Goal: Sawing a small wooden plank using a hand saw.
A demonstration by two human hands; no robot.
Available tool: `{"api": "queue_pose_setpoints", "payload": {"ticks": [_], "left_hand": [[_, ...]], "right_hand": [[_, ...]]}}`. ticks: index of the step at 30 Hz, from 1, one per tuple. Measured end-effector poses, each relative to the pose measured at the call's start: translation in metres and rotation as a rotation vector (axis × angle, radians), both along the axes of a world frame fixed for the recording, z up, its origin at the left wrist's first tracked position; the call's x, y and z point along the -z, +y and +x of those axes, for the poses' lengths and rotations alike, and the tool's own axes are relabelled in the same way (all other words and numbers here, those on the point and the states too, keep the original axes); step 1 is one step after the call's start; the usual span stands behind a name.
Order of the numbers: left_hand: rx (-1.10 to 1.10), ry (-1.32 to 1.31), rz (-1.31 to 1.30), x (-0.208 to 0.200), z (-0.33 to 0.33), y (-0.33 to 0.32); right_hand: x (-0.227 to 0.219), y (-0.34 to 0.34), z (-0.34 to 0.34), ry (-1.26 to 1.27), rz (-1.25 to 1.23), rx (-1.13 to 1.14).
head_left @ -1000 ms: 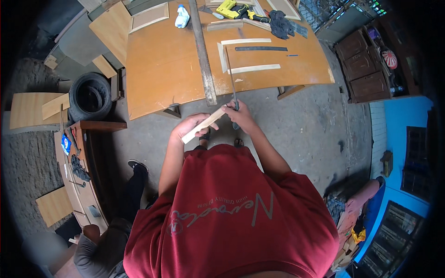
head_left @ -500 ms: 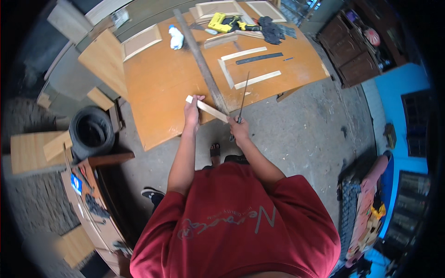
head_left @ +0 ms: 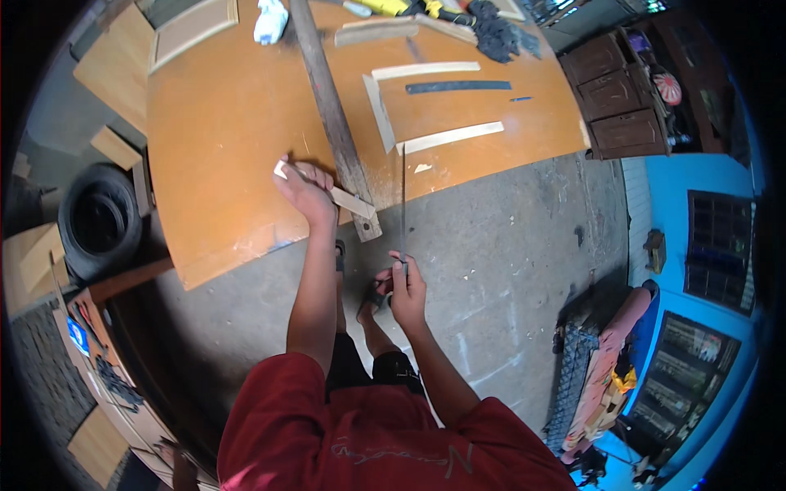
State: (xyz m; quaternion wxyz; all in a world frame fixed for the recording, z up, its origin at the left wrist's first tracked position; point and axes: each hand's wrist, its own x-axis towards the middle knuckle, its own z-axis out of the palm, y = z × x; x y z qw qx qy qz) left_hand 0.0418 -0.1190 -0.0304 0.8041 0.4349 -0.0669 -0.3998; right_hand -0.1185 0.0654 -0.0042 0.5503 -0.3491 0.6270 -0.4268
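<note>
My left hand (head_left: pixel 307 192) grips a short pale wooden strip (head_left: pixel 354 203) and rests at the table's near side. The strip's right end lies across the near end of a long, worn dark plank (head_left: pixel 327 110), which overhangs the table edge and has a hole in it. My right hand (head_left: pixel 408 292) is closed round the handle of a handsaw (head_left: pixel 404 200), held upright beyond the table edge. The saw's long thin blade shows edge-on, apart from the strip. Pale dust lies around the plank's near end.
On the orange table (head_left: pixel 221 164) lie several pale wooden strips (head_left: pixel 450 137), a dark flat bar (head_left: pixel 458 86), a blue pen (head_left: pixel 521 99), a white bottle (head_left: pixel 270 22) and dark gloves (head_left: pixel 495 37). Tyres (head_left: pixel 100 217) stand on the left; a brown cabinet (head_left: pixel 610 90) is at the far right.
The strip has shifted onto the plank's near end under my left hand. My right hand has let go of the strip and drawn back toward me with the saw. The view has moved closer.
</note>
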Motion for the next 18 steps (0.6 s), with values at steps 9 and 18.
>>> {"api": "queue_pose_setpoints", "payload": {"ticks": [9,18], "left_hand": [[-0.026,-0.283,-0.028,-0.004,0.009,-0.012],[-0.116,-0.406,-0.045,0.007,0.02,-0.01]], "right_hand": [[0.021,0.007,0.002,0.062,0.035,-0.142],[0.014,-0.005,0.006,-0.031,0.029,-0.182]]}}
